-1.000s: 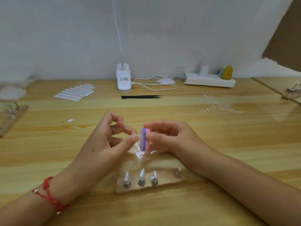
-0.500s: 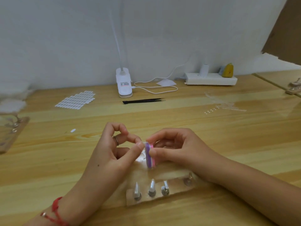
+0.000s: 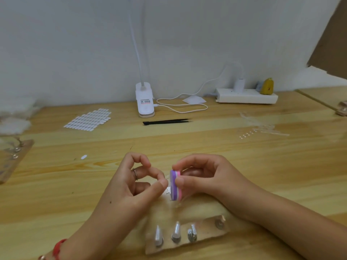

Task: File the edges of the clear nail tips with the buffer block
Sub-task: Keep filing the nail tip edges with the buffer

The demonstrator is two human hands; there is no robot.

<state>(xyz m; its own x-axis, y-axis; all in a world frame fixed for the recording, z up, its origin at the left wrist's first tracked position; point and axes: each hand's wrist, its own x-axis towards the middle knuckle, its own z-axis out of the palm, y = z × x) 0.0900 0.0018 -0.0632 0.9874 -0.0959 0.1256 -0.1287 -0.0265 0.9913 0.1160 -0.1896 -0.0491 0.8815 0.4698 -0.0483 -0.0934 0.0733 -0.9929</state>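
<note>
Clutter along the back and sides of a pale wooden surface point(image 3: 206, 147)

At 12 o'clock a white clip lamp base point(image 3: 144, 99) stands against the wall point(image 3: 75, 53), its thin neck rising out of view. A looped white cable point(image 3: 184, 107) runs from it toward 1 o'clock, past a small white paper piece point(image 3: 194, 100). Black tweezers point(image 3: 167, 121) lie just in front of the lamp. At 1 to 2 o'clock sits a white power strip point(image 3: 246, 96) carrying a white plug point(image 3: 238, 84) and a yellow object point(image 3: 267, 86). Clear plastic strips point(image 3: 262, 126) lie at 2 o'clock. A sheet of small white ovals point(image 3: 88, 119) lies at 10 o'clock, with one loose white oval point(image 3: 84, 157) nearer. A wooden board point(image 3: 15, 158) with metal pegs sits at 9 o'clock.
</note>
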